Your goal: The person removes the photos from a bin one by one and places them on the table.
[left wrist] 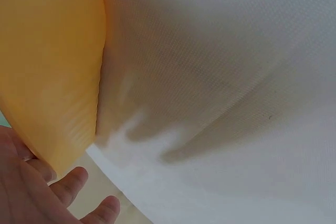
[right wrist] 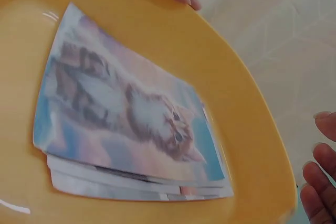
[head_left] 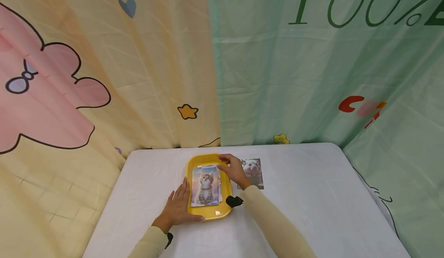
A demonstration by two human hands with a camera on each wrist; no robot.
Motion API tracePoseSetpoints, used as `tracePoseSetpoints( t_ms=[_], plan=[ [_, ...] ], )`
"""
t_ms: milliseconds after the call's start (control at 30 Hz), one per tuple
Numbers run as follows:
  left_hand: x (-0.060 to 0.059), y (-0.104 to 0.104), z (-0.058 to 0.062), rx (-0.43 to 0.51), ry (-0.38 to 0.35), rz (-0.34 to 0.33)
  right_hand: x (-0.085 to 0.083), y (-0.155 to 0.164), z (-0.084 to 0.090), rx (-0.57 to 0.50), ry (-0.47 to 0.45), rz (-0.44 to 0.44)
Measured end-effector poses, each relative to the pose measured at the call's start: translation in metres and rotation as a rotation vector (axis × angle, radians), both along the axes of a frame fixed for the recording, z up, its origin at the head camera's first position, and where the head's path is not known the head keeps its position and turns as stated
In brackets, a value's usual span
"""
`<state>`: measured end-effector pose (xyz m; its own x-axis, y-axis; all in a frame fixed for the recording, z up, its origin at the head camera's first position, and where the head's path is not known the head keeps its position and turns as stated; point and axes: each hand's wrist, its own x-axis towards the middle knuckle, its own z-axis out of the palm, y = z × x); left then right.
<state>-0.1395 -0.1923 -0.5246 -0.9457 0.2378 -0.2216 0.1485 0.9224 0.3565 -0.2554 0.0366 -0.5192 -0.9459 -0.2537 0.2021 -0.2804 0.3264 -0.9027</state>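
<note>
— Curtains hang behind our white tabletop (head_left: 312, 196). Head view: our left hand (head_left: 178, 208) lies flat against the yellow tray (head_left: 227, 188), and our right hand (head_left: 236, 170) curls over its far rim.

— Left wrist: fingers (left wrist: 71, 184) relaxed beside the tray. Right wrist: photos (right wrist: 126, 114) stacked inside it. One hamster photo (head_left: 254, 169) remains outside, we judge.

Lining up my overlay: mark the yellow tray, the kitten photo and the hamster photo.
yellow tray (head_left: 207, 158), head view, bare far rim.
kitten photo (head_left: 206, 186), head view, the kitten's body.
hamster photo (head_left: 256, 172), head view, the animal's chest.
</note>
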Motion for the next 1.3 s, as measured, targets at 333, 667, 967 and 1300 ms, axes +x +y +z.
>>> tracePoseSetpoints(
  t_ms=[333,667,967,1300],
  plan=[
    [0.000,0.000,0.003,0.013,0.025,-0.012,0.004,-0.032,-0.007,-0.072,-0.068,0.060],
    [-0.001,-0.002,0.003,0.007,0.043,-0.019,0.007,-0.059,-0.029,-0.125,-0.203,-0.089],
    [0.000,-0.002,-0.001,0.004,0.037,-0.020,0.012,-0.064,-0.034,-0.023,-0.242,-0.182],
    [0.000,-0.002,-0.002,0.033,0.048,-0.006,0.012,-0.069,-0.034,0.148,-0.226,-0.201]
  ],
)
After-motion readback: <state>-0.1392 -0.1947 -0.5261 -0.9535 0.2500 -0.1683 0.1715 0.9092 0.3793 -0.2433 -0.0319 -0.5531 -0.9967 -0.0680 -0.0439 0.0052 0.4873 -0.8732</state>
